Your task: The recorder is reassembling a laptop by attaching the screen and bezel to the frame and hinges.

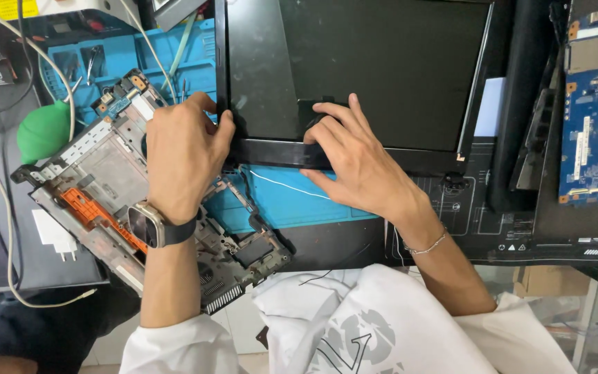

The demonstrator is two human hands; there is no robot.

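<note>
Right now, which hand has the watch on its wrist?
The left hand, gripping the left corner of the black laptop screen panel, wears a dark square wristwatch. The right hand has only a thin silver bracelet.

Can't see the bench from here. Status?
Left hand grips the laptop screen panel at its lower-left corner. Right hand presses its bottom bezel. Stripped laptop base alongside.
</note>
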